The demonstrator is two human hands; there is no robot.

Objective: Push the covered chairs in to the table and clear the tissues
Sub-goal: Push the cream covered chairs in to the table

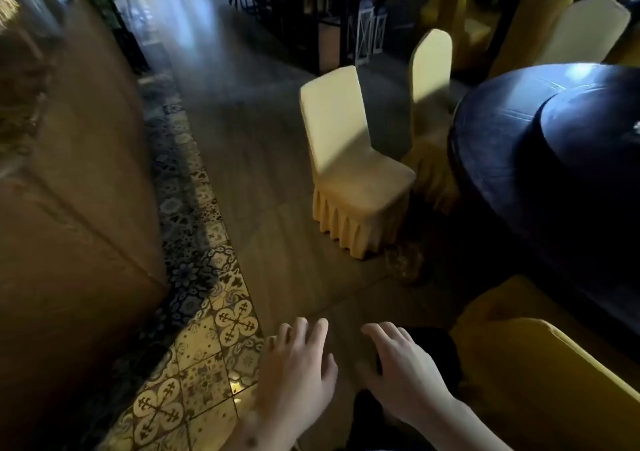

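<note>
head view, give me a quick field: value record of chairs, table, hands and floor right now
setting: dim dining room
table: dark round table at right
nearest chair: yellow covered chair standing away from the table, not pushed in
second chair: covered chair behind it, closer to the table edge
foreground chair: yellow chair back at lower right
left hand: left hand open, holds nothing
right hand: right hand open, holds nothing
floor: wood planks with patterned tile strip
tissues: cannot tell

Chair point(349, 160) cover: matt pleated cloth. Table point(512, 132): glossy. Floor point(263, 160): wood-look.
</note>
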